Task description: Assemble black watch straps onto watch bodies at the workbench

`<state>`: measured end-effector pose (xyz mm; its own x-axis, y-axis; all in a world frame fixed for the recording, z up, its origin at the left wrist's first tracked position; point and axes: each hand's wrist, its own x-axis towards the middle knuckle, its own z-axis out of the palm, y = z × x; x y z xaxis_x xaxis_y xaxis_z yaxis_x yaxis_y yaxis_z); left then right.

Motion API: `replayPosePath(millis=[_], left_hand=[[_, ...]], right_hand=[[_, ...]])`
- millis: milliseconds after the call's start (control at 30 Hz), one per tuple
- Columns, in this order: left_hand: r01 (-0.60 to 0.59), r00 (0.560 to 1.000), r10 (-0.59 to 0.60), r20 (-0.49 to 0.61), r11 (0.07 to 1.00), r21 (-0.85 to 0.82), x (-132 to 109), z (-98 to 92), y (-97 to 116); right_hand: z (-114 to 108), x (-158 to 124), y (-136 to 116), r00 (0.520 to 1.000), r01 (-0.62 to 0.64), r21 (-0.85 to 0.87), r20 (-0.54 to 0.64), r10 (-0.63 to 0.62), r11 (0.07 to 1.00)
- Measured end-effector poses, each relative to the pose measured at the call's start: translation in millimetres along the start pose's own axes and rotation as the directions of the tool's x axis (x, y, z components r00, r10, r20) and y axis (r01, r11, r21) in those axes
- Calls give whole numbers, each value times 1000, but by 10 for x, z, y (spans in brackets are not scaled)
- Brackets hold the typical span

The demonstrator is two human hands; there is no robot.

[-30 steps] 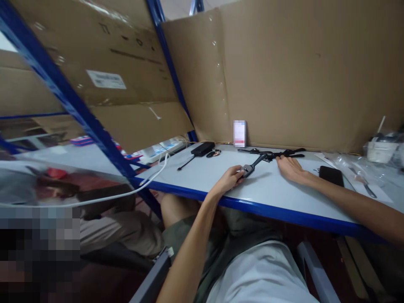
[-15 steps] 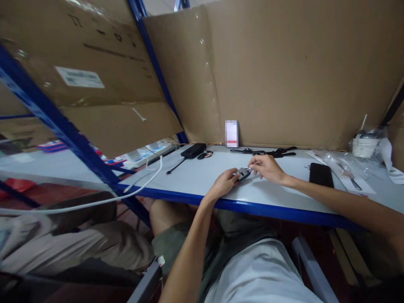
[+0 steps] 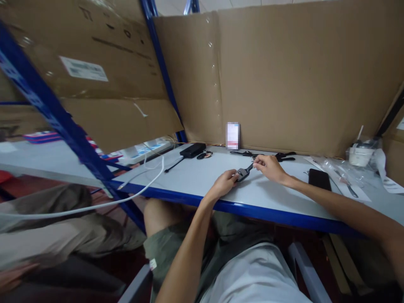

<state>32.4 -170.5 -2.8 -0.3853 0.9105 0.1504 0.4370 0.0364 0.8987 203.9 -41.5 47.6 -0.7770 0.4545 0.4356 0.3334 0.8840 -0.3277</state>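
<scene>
A small grey rectangular device (image 3: 243, 174) is held just above or on the table by my left hand (image 3: 224, 184), whose fingers close around its left end. From the device's far right corner a short dark strip (image 3: 250, 166) runs up to my right hand (image 3: 269, 168). My right thumb and fingertips pinch the strip's far end, leaving it stretched between both hands. Whether it is a cable or a strap I cannot tell. Beyond my right hand, black straps (image 3: 285, 156) lie along the back of the table.
A lit phone (image 3: 232, 136) leans against the cardboard wall (image 3: 284, 75). To the left lie a black box with a short cable (image 3: 193, 150) and a white cable (image 3: 142, 188). A dark phone (image 3: 319, 179), plastic bags and a cup (image 3: 360, 155) are on the right. Another person sits left.
My right hand has drawn slightly away from the device, and the dark strip now shows between them. My left hand still grips the device. The view has shifted a little.
</scene>
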Motion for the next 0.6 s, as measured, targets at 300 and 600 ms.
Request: replayPosePath(millis=[300, 600], left_hand=[[125, 992, -126, -28, 991, -38, -39, -13, 97], [125, 990, -133, -52, 983, -135, -65, -21, 102]], right_hand=[[-120, 11, 450, 962, -75, -493, 194, 194, 867], [-107, 941, 493, 958, -133, -470, 166, 235, 873]])
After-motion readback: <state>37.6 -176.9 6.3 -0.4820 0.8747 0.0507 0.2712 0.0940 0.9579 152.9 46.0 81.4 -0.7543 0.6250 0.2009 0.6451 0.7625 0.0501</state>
